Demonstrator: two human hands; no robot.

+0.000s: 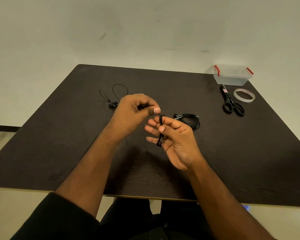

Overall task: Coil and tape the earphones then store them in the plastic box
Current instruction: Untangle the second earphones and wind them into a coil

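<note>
My right hand (176,135) holds a bundle of black earphone cable (160,138) wound in loops across its fingers, above the middle of the table. My left hand (135,110) pinches the free end of the same cable just above the bundle. The earbuds (113,103) of this cable lie on the table behind my left hand, with loose loops trailing. A second black earphone (189,120) lies coiled on the table beyond my right hand. The clear plastic box (233,75) with red clips stands closed at the far right corner.
Black scissors (231,103) lie in front of the box, with a roll of clear tape (244,95) to their right. The dark wooden table (59,144) ends at a front edge near my lap. A pale wall stands behind.
</note>
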